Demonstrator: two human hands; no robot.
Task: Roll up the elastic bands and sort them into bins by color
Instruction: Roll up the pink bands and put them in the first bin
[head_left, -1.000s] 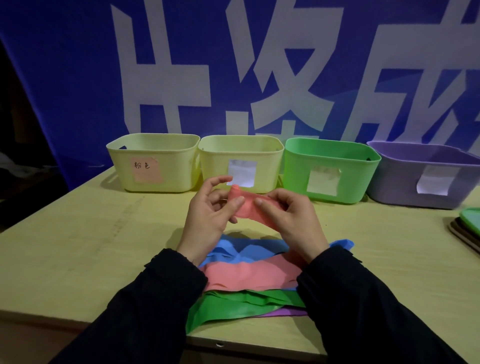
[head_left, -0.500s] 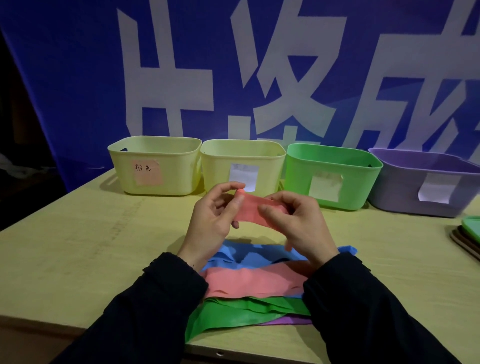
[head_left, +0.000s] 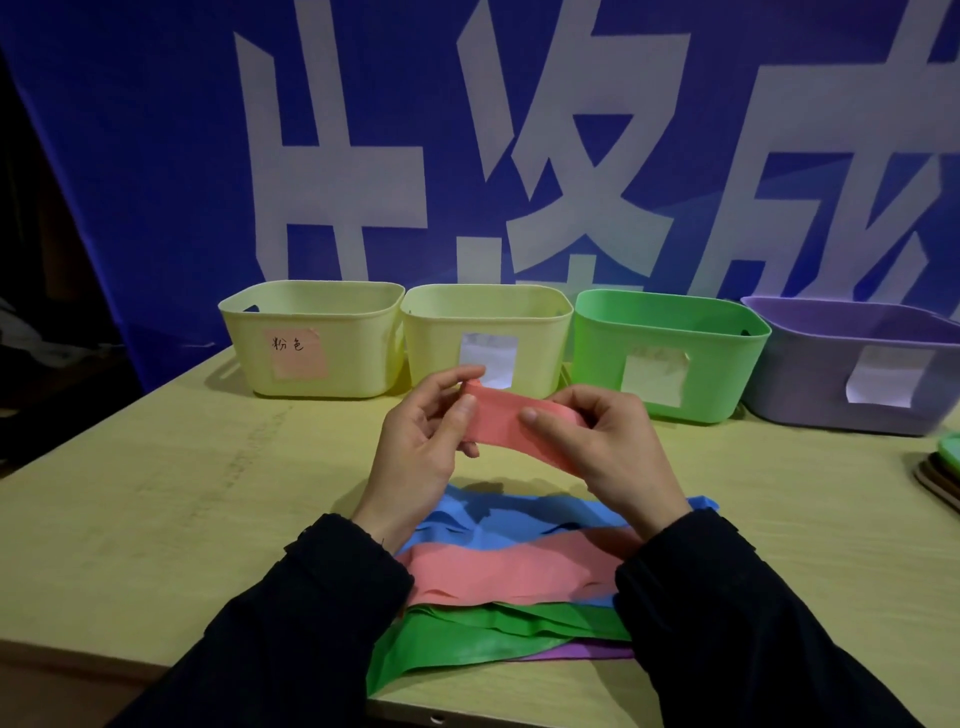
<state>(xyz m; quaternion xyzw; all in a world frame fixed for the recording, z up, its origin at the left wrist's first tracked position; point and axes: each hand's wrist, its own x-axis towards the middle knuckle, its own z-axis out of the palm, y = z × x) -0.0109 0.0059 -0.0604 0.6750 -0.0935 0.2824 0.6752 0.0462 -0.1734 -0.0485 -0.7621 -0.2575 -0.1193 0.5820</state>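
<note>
Above the desk, the left hand pinches the rolled end of a pink elastic band between thumb and fingers, while the right hand grips its flat, matte strip, which slants down behind that hand. Below lie loose bands: blue, pink, green and a purple edge. At the back stand a yellow bin with a pink label, a yellow bin with a white label, a green bin and a purple bin; their insides are hidden.
</note>
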